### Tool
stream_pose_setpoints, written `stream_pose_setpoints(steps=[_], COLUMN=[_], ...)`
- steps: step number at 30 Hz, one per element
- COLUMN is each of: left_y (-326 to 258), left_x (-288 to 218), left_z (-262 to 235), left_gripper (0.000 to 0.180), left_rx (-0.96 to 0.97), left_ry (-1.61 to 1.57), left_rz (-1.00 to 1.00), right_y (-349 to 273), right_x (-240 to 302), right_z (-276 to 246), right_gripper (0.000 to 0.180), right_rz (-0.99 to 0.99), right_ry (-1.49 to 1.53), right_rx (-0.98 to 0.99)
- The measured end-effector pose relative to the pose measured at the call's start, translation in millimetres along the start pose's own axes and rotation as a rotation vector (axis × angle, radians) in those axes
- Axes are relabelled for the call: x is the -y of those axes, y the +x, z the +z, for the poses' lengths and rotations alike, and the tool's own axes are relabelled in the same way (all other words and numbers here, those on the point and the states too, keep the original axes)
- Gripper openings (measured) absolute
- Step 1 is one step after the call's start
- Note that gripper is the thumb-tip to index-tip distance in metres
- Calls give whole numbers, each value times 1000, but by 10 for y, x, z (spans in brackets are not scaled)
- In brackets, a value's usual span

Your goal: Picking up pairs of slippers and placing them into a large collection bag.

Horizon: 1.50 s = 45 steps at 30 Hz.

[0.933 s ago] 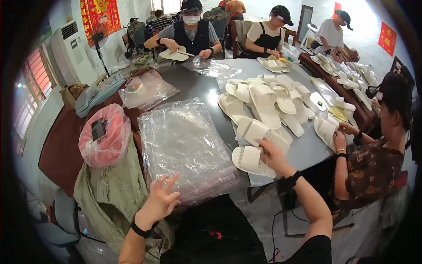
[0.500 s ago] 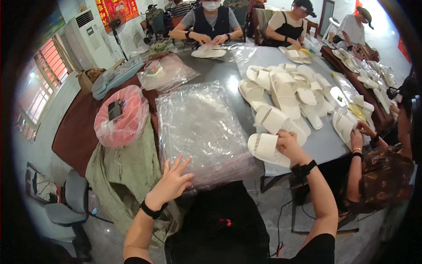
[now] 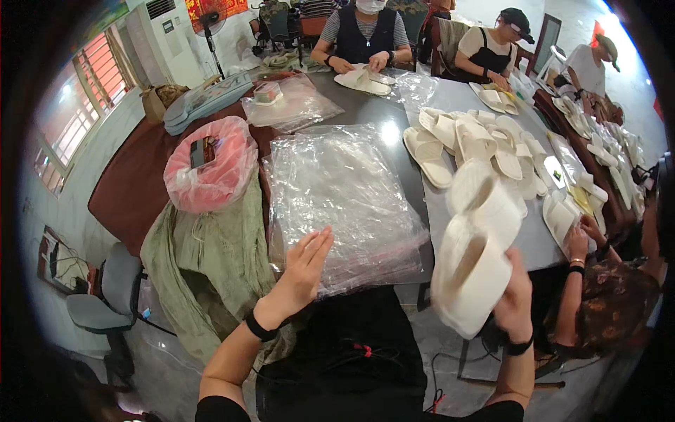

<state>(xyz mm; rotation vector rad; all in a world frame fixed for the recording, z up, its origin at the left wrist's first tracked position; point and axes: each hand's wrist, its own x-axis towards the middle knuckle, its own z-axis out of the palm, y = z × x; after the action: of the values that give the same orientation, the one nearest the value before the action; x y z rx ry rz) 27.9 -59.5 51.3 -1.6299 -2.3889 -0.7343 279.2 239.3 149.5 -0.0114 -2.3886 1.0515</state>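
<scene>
Slippers (image 3: 478,246) have risen, lower right, gripped by the right hand (image 3: 517,299). Left hand (image 3: 301,273), lower centre, is open. Best held firmly.

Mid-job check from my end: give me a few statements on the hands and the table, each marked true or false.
1. The right hand holds white slippers. True.
2. The left hand is clenched in a fist. False: it is open, by the near edge of the clear bags.
3. The pink plastic bag is left of the clear bags. True.
4. The slipper pile on the table is black. False: it is white.
</scene>
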Motion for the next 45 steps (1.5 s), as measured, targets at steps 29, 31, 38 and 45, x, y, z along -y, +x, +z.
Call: stream_pose_setpoints(steps=[29, 31, 38, 45], left_y=[288, 330, 343, 159], left_x=[-283, -272, -597, -388], left_z=[14, 42, -36, -143], left_gripper=[80, 78, 86, 88], left_rx=[-43, -43, 61, 6], left_ry=[-84, -108, -130, -53], left_rz=[42, 64, 225, 206], right_y=[505, 474, 628, 814], right_x=[-220, -114, -894, -421], right_z=[1716, 1719, 2126, 1900], right_gripper=[15, 15, 16, 27], right_rz=[-144, -119, -50, 26], right_ry=[-514, -483, 121, -271], right_rx=[282, 352, 88, 29])
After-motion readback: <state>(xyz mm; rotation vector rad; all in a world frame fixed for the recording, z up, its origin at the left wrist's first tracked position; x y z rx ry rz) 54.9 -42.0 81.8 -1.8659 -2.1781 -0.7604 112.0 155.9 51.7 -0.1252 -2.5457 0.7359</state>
